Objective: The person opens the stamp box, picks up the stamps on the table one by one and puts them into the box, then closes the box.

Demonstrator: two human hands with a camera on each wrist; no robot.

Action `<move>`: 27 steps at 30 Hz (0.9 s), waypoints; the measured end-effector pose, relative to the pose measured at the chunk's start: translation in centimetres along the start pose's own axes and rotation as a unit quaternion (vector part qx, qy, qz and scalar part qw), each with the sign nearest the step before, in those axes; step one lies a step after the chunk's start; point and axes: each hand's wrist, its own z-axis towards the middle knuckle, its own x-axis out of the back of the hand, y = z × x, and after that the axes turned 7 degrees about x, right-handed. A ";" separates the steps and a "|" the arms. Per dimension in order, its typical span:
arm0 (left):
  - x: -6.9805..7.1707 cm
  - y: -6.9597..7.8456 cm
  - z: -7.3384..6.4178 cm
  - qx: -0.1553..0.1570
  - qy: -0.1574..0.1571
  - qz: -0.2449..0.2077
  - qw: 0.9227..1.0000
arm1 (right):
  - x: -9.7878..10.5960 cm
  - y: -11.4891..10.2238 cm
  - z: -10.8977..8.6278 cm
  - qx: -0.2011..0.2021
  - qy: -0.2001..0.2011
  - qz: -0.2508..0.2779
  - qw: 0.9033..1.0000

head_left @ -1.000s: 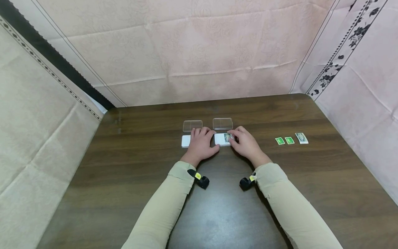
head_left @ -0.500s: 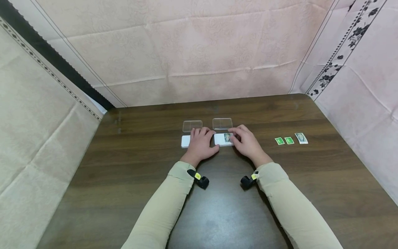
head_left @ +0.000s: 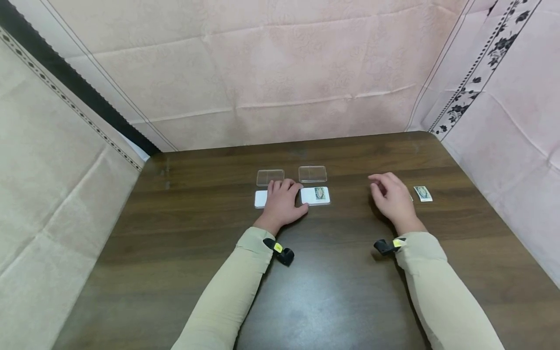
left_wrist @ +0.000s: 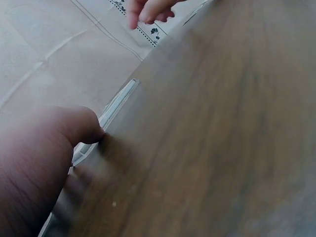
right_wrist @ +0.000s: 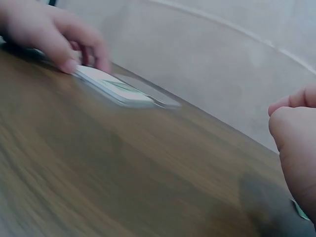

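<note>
My left hand point(head_left: 281, 205) stays over two flat white cases. In the head view its thumb and index finger span the left end of the right white case point(head_left: 308, 196), holding it at the edges. A blue-green stamp-like sticker point(head_left: 320, 193) lies on that case's right half. The left white case point(head_left: 260, 199) is partly hidden under the fingers. My right hand point(head_left: 393, 201) is raised over the table to the right, fingers loosely bent, with nothing visible between them. Beside it lies a blue stamp-like sticker point(head_left: 423, 193). Green pieces are mostly hidden beneath this hand; one edge point(right_wrist: 300, 210) shows in the right wrist view.
Two clear plastic lids point(head_left: 270, 177) point(head_left: 312, 173) lie behind the white cases. The brown wooden table point(head_left: 210, 194) ends at pale cloth hangings point(head_left: 280, 73) at the back and sides.
My right hand has left the stickered end of the right case and moved right, over the green pieces. My left hand has kept its place.
</note>
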 end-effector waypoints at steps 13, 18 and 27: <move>-0.1 0.1 0.1 0.004 -0.004 -0.001 1.000 | 4.7 3.6 -2.6 -0.122 -0.007 -0.059 0.991; 0.1 0.1 0.0 0.005 -0.008 0.004 1.000 | 5.4 3.9 -3.1 -0.164 -0.027 -0.078 0.983; 0.2 0.3 0.0 0.007 -0.013 0.000 1.000 | 5.5 4.0 -3.2 -0.180 -0.065 -0.107 0.976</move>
